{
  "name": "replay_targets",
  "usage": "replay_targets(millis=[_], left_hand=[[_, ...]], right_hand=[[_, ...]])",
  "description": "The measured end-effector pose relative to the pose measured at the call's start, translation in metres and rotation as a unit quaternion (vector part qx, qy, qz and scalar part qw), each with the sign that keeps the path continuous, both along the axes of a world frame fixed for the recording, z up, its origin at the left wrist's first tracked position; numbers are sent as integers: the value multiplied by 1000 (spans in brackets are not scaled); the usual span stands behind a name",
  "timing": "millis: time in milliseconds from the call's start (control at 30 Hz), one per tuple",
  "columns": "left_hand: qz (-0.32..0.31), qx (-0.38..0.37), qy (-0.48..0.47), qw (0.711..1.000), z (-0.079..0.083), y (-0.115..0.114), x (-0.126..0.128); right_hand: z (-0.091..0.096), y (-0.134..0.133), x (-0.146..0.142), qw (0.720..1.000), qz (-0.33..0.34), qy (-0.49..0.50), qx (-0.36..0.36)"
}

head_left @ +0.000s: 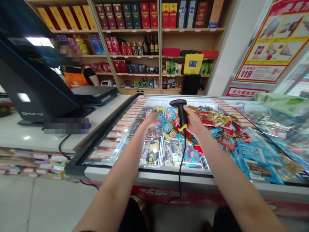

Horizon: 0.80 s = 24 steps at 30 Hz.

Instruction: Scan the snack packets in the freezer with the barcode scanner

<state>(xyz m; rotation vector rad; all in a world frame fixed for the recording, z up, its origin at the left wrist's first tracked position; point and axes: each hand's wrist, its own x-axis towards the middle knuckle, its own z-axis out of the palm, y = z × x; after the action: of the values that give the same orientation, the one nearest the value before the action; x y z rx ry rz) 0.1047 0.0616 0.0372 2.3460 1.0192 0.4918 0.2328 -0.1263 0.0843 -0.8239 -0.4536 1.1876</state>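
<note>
The light is bright, with white glare on the counter (pixel 43 141). The poster (pixel 270 45) looks stretched and soft.

A black, yellow-trimmed corded scanner (pixel 182 116) is upright, head uppermost, just right of a shiny light-blue packet (pixel 163 123).

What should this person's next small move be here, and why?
Probably tilt the scanner toward the blue packet at the left hand. The right hand already grips the scanner by its handle, and the packet lies close beside it, though I can't make out a barcode facing the scanner.
</note>
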Motion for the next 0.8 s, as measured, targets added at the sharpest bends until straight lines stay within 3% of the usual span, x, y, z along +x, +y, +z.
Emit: replay_targets(millis=[67, 167, 233, 367, 567, 800], left_hand=[[53, -106, -117, 986, 1, 1, -3], [108, -303, -275, 906, 3, 1, -5], [117, -369, -333, 860, 2, 0, -5], [112, -375, -413, 822, -1, -1, -5], [92, -316, -430, 841, -6, -3, -1], [84, -308, -431, 844, -7, -2, -2]], right_hand=[[-3, 0, -4, 1000, -2, -4, -6], [-4, 0, -13, 999, 0, -26, -18], [-4, 0, -18, 998, 2, -47, -28], [-5, -3, -24, 995, 21, -93, -36], [-9, -3, -25, 984, 38, -163, -63], [-8, -3, -24, 980, 33, -178, -84]])
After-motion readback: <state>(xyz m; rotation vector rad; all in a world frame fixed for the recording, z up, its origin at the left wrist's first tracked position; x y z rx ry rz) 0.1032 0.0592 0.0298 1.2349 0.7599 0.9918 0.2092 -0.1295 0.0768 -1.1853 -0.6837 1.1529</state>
